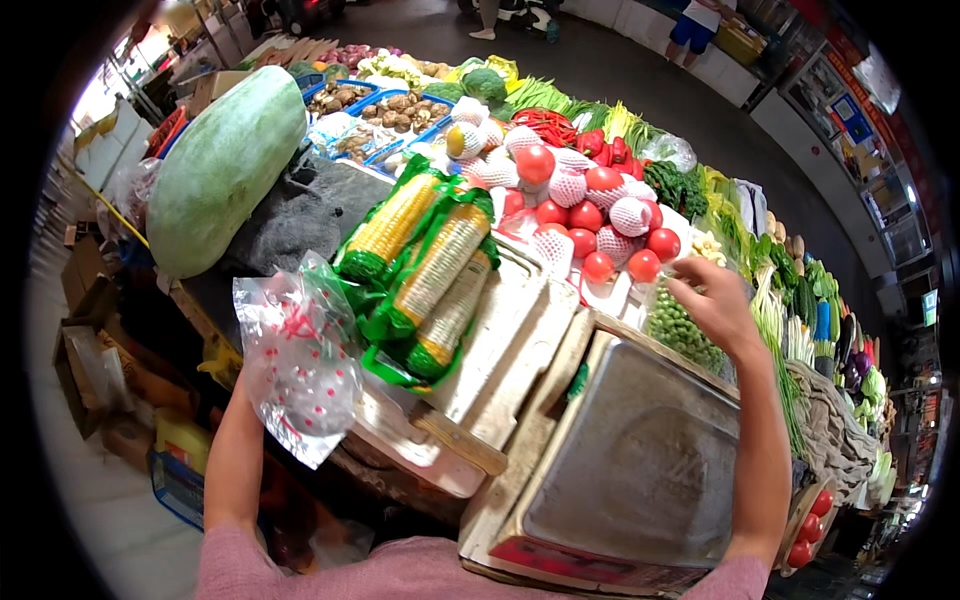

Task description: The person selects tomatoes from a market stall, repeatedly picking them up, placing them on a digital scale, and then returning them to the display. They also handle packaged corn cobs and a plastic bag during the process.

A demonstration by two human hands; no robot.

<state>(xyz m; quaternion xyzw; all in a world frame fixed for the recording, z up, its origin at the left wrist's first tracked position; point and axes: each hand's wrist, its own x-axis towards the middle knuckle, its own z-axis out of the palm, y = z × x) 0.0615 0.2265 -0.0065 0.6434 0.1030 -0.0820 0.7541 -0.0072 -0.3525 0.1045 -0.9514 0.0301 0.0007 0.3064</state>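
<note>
A clear plastic bag point(300, 370) with pink dots hangs at the end of my left forearm point(235, 455). The bag covers my left hand, so its fingers are hidden, but the bag is held up there. My right hand point(718, 305) is open over the bagged green peas point(680, 325), fingers bent and apart, nothing visible in them. Just left of its fingertips lies a red tomato point(644, 265), one of several in a heap, some in white foam nets. Packed corn cobs point(440, 262) in green wrapping rest on a white foam box point(500, 345) beside the bag.
A metal-topped scale point(635, 455) stands in front of me at right. One large pale winter melon point(230, 170) lies at left by a dark cloth point(310, 215). Blue trays of mushrooms point(402, 112), red peppers point(545, 125) and leafy greens point(675, 185) fill the stall behind.
</note>
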